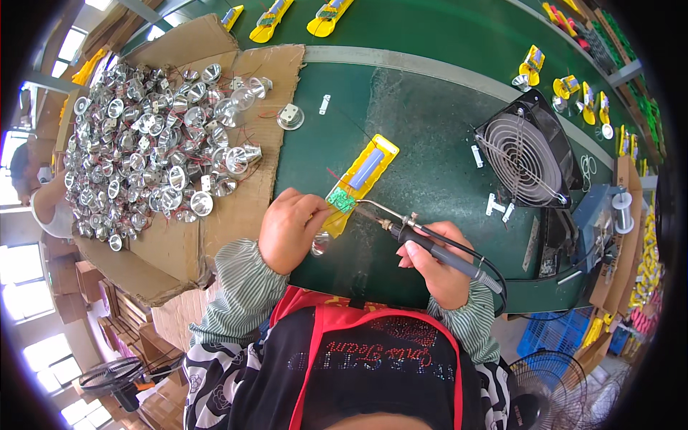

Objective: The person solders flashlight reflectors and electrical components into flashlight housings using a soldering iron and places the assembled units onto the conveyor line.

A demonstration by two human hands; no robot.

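A yellow flashlight casing [385,148] lies slanted on the green bench in front of me. Inside it sit a blue-grey cylindrical battery [366,170] and a small green circuit board [341,200] with thin red wires. My left hand [290,228] is closed in a pinch at the board's left edge; whatever is between its fingertips is hidden. My right hand [446,274] grips a soldering iron [443,252] with a bent metal tube along it, the tip end close to the board's right side. A shiny reflector [320,244] rests at the casing's near end, partly behind my left hand.
Left, a cardboard tray [287,79] holds a heap of silvery reflectors; one reflector [290,117] lies beside it. A black fan [519,154] and a solder spool [623,203] stand right. Small white strips [494,205] are scattered nearby. More yellow casings [271,21] lie beyond.
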